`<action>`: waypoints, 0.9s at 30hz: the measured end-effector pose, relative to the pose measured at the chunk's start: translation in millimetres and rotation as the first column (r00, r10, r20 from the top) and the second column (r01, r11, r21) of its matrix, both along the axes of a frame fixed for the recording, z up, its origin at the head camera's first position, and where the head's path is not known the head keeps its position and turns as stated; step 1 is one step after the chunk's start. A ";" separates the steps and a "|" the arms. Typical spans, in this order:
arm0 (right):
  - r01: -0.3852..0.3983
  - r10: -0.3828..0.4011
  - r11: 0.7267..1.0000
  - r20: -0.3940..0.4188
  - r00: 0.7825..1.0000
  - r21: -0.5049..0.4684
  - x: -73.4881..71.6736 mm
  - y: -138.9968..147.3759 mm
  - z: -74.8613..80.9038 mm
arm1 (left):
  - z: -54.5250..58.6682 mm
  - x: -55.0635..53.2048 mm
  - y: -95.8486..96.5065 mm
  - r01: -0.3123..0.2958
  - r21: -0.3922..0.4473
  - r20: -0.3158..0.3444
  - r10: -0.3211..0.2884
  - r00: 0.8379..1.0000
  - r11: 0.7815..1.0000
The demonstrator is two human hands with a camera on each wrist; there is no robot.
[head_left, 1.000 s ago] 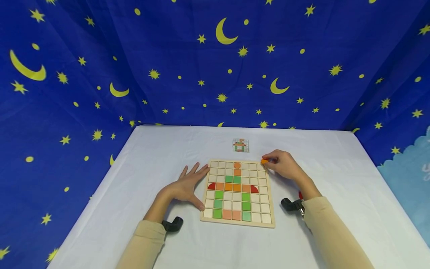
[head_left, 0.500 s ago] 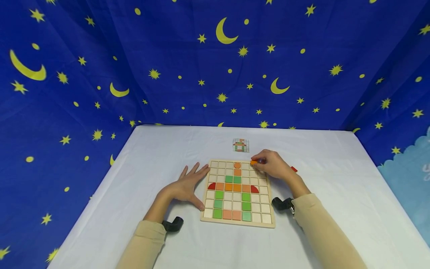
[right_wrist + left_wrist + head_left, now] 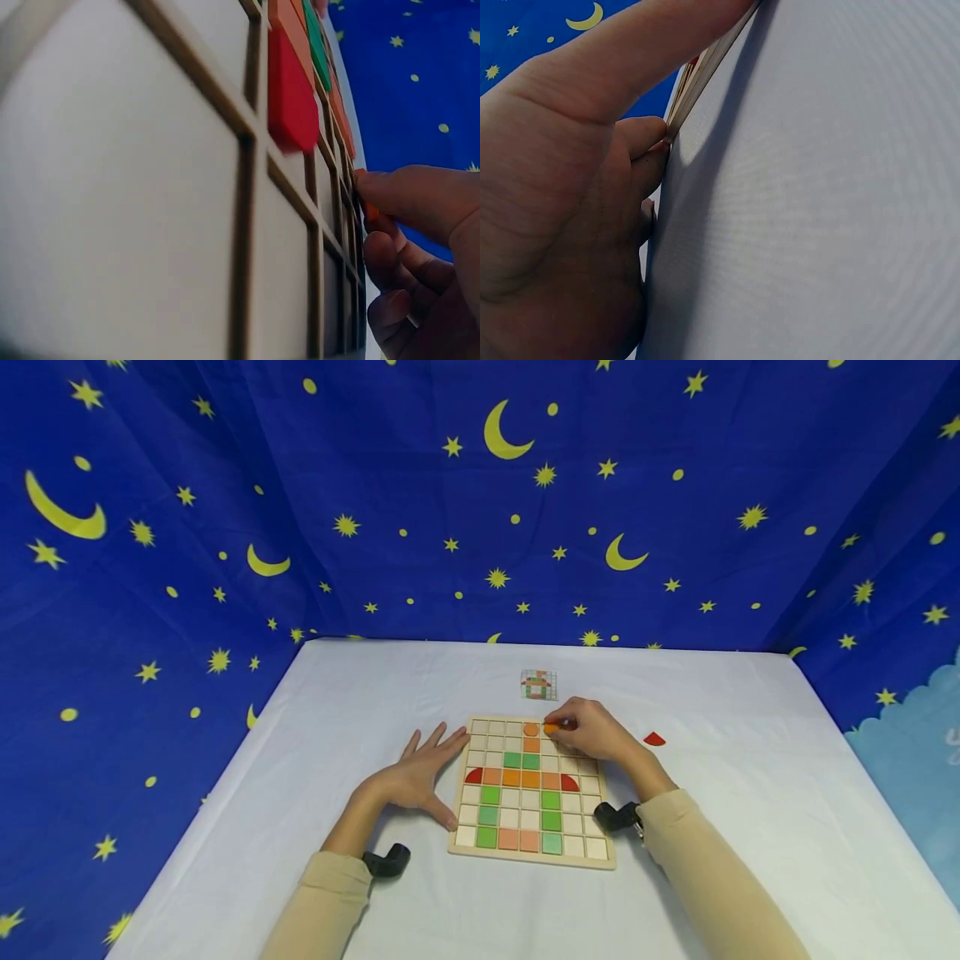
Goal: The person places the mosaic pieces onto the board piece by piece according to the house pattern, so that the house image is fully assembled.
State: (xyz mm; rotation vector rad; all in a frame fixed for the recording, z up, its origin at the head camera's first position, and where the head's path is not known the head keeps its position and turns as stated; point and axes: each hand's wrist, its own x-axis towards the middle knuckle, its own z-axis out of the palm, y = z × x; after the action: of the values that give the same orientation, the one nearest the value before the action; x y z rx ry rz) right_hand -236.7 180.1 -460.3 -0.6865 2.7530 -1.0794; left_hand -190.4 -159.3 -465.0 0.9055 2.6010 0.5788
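Note:
A wooden grid board (image 3: 531,858) lies on the white table. Green, salmon, orange and red pieces fill some of its squares, with an orange round piece (image 3: 531,729) in the far row. Between thumb and fingers my right hand (image 3: 597,732) pinches an orange piece (image 3: 551,727), held at the far row just right of the round one; the right wrist view shows this orange piece (image 3: 370,208) partly covered by the thumb. My left hand (image 3: 411,779) lies spread along the board's left side, thumb and index fingertip at its edge. In the left wrist view, the board's side (image 3: 705,71) shows beyond the thumb.
A small pattern card (image 3: 538,684) lies behind the board, showing a coloured grid picture. To the right of the right hand a red quarter-round piece (image 3: 655,739) rests on the table (image 3: 750,777). Blue cloth (image 3: 420,485) with stars and moons hangs at the back and sides.
My right hand has moved left along the board's far edge with the orange piece, up to beside the round piece. The red piece at the right has come into view. The left hand stays put.

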 end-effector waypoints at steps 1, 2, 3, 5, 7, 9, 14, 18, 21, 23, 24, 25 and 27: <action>-0.007 0.007 1.000 -0.012 1.000 0.012 0.0 -0.9 -0.9 | 0.6 0.2 0.2 0.001 0.001 0.000 -0.001 1.000 1.000; -0.011 0.012 1.000 -0.025 1.000 0.024 0.0 -1.9 -1.3 | 1.0 0.3 0.4 0.001 0.002 0.000 -0.001 1.000 1.000; -0.013 0.015 0.999 -0.037 0.999 0.038 0.1 -2.9 -1.4 | 1.4 0.3 0.7 0.001 0.001 0.000 -0.001 1.000 1.000; -0.015 0.019 0.998 -0.063 0.998 0.066 0.5 -4.6 -1.2 | 1.8 0.2 1.1 0.001 -0.001 -0.001 -0.001 1.000 1.000; -0.015 0.024 0.996 -0.092 0.996 0.092 1.4 -6.2 0.1 | 2.1 0.2 1.2 -0.004 -0.001 0.001 0.004 1.000 1.000; -0.010 0.020 0.995 -0.095 0.995 0.098 1.9 -7.0 0.8 | 1.8 0.1 1.1 -0.006 -0.001 0.002 0.006 1.000 1.000; -0.014 0.027 0.992 -0.110 0.994 0.122 2.6 -4.7 -0.6 | -0.6 -0.1 0.8 -0.001 -0.002 0.003 0.001 1.000 1.000; 0.006 0.007 0.992 -0.100 0.995 0.129 4.6 1.7 1.2 | -2.1 -0.6 0.9 0.003 0.003 0.000 -0.003 1.000 1.000; 0.026 -0.017 0.994 -0.084 0.996 0.106 7.6 9.4 4.9 | -1.7 -0.8 0.7 0.000 0.017 0.003 0.000 1.000 1.000; 0.037 -0.030 0.995 -0.081 0.996 0.093 9.5 16.1 7.3 | -1.2 -0.7 0.3 -0.002 0.023 0.006 0.002 1.000 1.000; 0.044 -0.036 0.995 -0.083 0.996 0.091 10.1 19.8 8.2 | -1.0 -0.7 0.2 -0.003 0.026 0.009 0.002 1.000 1.000; 0.047 -0.040 0.995 -0.086 0.995 0.090 10.7 24.0 8.3 | -0.9 -0.7 0.0 -0.002 0.026 0.010 0.002 1.000 1.000; 0.057 -0.049 0.995 -0.094 0.994 0.086 11.8 31.9 9.6 | -1.2 -0.9 -0.2 -0.002 0.024 0.010 0.001 1.000 1.000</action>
State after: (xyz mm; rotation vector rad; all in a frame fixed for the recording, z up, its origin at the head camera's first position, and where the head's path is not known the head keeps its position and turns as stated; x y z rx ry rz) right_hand -224.9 212.0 -450.7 -0.6716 2.8928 -0.9509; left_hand -191.4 -159.5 -466.1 0.9060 2.5917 0.6149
